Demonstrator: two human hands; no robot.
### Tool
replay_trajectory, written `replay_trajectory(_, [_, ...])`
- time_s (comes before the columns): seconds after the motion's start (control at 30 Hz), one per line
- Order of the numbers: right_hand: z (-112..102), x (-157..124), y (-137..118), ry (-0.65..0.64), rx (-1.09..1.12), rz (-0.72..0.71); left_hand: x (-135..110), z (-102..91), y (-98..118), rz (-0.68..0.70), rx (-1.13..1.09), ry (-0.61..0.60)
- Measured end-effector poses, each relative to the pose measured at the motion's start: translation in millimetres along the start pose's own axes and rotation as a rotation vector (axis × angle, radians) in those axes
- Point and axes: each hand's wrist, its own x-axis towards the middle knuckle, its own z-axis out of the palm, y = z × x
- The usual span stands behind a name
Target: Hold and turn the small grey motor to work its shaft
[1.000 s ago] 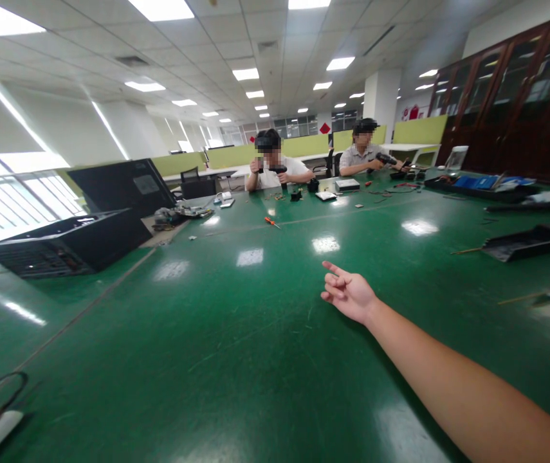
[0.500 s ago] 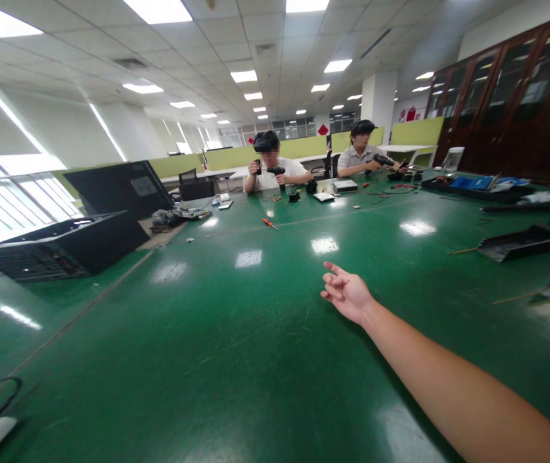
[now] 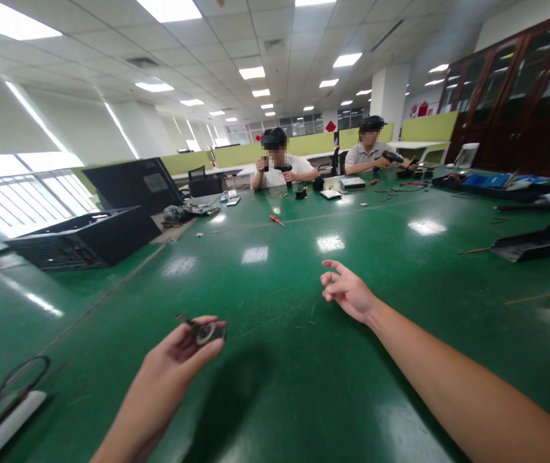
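My left hand (image 3: 181,360) is raised over the green table (image 3: 275,334) at lower left, closed on a small dark part with a pale ring (image 3: 206,333). A thin piece sticks out at the part's left end; its exact kind is too blurred to make out. The part sits between thumb and fingers, apart from the tabletop, and a shadow falls to its right. My right hand (image 3: 349,292) is near the middle of the table, palm turned to the left, fingers loosely curled and apart. Nothing is in it.
Farther off lies an orange screwdriver (image 3: 277,220). An opened black computer case (image 3: 86,241) stands at the left. A black metal tray (image 3: 535,243) lies at the right. Two people (image 3: 279,167) sit across the table holding dark tools. At the lower left edge lies a white-edged object (image 3: 11,418) with a cable.
My left hand has come into view from the lower left with the small dark part. My right hand has stayed nearly in place. The whole view has shifted slightly.
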Motion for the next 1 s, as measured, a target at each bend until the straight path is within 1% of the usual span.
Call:
replay_trajectory(0.03, [2, -1, 2, -0.031, -0.041, -0.002, 14, 18.7, 3, -0.029, -0.074, -0.098])
replay_trajectory(0.07, [4, -2, 3, -0.056, -0.082, 0.0, 27, 37.7, 4, -0.022, -0.111, -0.156])
replay_trajectory(0.13, [6, -2, 7, -0.084, -0.172, 0.004, 49, 72.3, 3, 0.039, -0.083, -0.244])
replay_trajectory(0.17, [6, -2, 8, -0.087, -0.223, 0.007, 57, 86.0, 0, 0.083, -0.027, -0.258])
replay_trajectory(0.2, [6, -1, 10, -0.086, -0.28, 0.011, 62, 96.7, -4, 0.142, 0.039, -0.262])
replay_trajectory(0.27, [5, 0, 13, -0.081, -0.41, 0.006, 68, 109.2, -16, 0.261, 0.161, -0.27])
replay_trajectory(0.33, [5, 1, 16, -0.076, -0.562, -0.034, 68, 112.2, -28, 0.319, 0.204, -0.275])
replay_trajectory(0.43, [10, -4, 18, -0.109, -0.771, -0.107, 66, 109.5, -38, 0.304, 0.17, -0.246])
replay_trajectory(0.53, [18, -11, 18, -0.198, -0.974, -0.157, 63, 107.8, -37, 0.347, 0.163, -0.219])
replay_trajectory(0.63, [25, -17, 19, -0.173, -1.111, -0.178, 60, 108.7, -32, 0.422, 0.156, -0.244])
replay_trajectory(0.73, [27, -18, 21, -0.155, -1.134, -0.201, 57, 110.7, -28, 0.474, 0.136, -0.286])
replay_trajectory(0.87, [27, -18, 22, -0.191, -1.12, -0.204, 52, 114.0, -26, 0.505, 0.111, -0.311])
replay_trajectory(1.0, [27, -19, 23, -0.163, -1.11, -0.2, 49, 116.0, -26, 0.529, 0.114, -0.334])
